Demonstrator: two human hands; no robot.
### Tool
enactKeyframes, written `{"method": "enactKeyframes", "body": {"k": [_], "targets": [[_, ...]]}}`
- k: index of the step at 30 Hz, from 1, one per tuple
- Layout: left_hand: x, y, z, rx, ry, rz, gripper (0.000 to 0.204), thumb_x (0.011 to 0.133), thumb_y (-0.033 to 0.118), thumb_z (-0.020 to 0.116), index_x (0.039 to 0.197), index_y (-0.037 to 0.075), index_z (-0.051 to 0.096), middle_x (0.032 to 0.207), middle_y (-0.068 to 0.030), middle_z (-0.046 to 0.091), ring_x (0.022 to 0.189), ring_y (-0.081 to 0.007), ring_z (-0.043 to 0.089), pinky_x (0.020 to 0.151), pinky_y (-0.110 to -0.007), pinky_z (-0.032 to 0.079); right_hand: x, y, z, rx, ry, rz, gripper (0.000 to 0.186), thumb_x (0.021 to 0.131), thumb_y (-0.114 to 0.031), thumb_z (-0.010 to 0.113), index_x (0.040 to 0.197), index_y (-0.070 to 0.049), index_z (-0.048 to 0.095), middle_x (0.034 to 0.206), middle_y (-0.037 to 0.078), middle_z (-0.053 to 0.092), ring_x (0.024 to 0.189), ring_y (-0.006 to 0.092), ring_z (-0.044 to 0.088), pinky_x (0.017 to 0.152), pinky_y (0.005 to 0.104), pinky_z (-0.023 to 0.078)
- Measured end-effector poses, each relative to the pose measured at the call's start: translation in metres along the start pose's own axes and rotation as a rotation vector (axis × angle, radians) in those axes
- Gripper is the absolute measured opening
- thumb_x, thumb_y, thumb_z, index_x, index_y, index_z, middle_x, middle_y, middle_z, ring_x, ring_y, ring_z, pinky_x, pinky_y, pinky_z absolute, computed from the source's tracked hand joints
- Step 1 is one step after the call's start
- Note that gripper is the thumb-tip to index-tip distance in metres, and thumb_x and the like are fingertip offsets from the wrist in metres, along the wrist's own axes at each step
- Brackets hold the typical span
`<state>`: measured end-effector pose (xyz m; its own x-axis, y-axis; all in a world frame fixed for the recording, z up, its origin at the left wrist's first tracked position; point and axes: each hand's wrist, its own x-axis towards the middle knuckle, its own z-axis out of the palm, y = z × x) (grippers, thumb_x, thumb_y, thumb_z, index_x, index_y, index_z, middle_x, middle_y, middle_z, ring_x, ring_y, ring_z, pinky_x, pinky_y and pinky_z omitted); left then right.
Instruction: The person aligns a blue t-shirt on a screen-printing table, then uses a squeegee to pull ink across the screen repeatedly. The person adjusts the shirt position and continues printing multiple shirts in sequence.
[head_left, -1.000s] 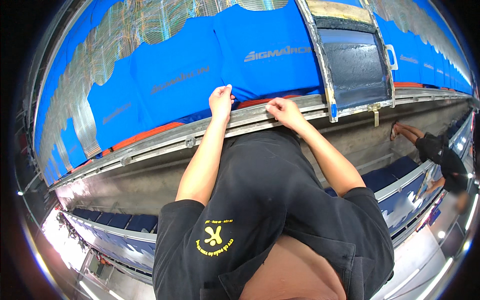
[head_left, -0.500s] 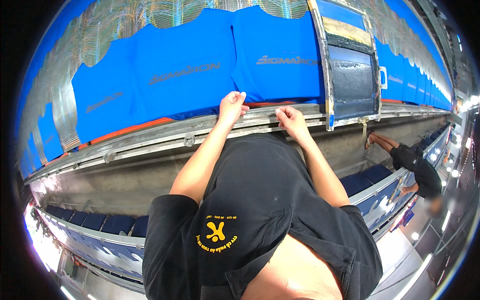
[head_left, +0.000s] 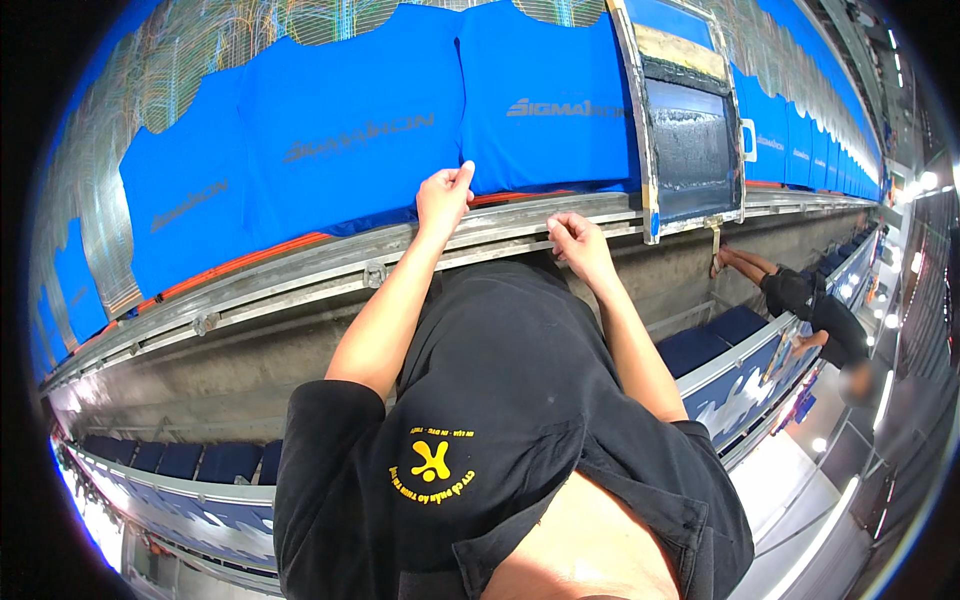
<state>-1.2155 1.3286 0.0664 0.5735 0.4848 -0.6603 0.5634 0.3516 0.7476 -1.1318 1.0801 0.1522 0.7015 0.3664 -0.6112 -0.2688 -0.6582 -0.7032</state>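
Head view, left hand (head_left: 443,197): fingers pinched on the lower hem of the middle blue shirt (head_left: 545,95), which lies flat on its pallet just above the metal rail (head_left: 300,275).
Head view, right hand (head_left: 578,245): fingers curled down on the rail edge below the same shirt; whether it grips cloth or only metal I cannot tell.
Step in hand: judged as tugging the hem straight along the rail edge.
Next move calls for: an even pull from both hands so the hem sits square, without creasing the cloth.
Blue shirts counted: three clear in a row near the hands, more running off to both sides, too bent to count.
Screen frame (head_left: 690,130): one, just right of the held shirt.
Other person (head_left: 810,310): one, in dark clothes, further right along the line.
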Motion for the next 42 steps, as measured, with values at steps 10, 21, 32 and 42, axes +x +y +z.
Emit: {"method": "enactKeyframes", "body": {"k": [10,21,32,42], "targets": [[0.048,0.021,0.01,-0.333,0.053,-0.1,0.028,0.101,0.034,0.078,0.108,0.008,0.073,0.074,0.0018,0.063,0.055,-0.008,0.057,0.049,-0.025,0.044,-0.006,0.016,-0.035,0.057,0.022,-0.03,0.028,0.106,-0.027,0.071,0.113,0.0,0.074,0.084,0.001,0.07,0.07,0.0085,0.062,0.066,0.0261,0.053],[-0.004,-0.049,0.035,0.358,0.344,0.087,0.038,0.091,0.043,0.084,0.097,0.005,0.079,0.08,-0.0089,0.078,0.072,-0.0192,0.074,0.076,-0.036,0.059,0.025,0.054,-0.23,0.212,0.166,-0.183,0.027,0.107,-0.027,0.072,0.119,-0.003,0.076,0.092,0.001,0.074,0.074,0.0085,0.067,0.065,0.0248,0.053],[-0.056,0.035,0.244,0.104,0.195,0.104,0.046,0.104,0.046,0.073,0.117,0.002,0.072,0.096,-0.0074,0.075,0.078,-0.0138,0.07,0.068,-0.03,0.057,0.218,0.169,-0.569,-0.18,0.838,-0.444,0.053,0.103,-0.041,0.073,0.133,0.002,0.07,0.119,0.016,0.076,0.101,0.0253,0.072,0.091,0.0363,0.057],[-0.048,0.049,0.384,-0.365,-0.053,-0.119,0.058,0.115,0.058,0.041,0.129,0.01,0.07,0.11,-0.0042,0.074,0.097,-0.0167,0.069,0.091,-0.037,0.056,0.361,0.152,-0.638,-0.462,0.496,-0.382,0.051,0.104,-0.044,0.064,0.131,-0.001,0.075,0.124,0.023,0.077,0.118,0.0358,0.073,0.105,0.0439,0.053]]}}
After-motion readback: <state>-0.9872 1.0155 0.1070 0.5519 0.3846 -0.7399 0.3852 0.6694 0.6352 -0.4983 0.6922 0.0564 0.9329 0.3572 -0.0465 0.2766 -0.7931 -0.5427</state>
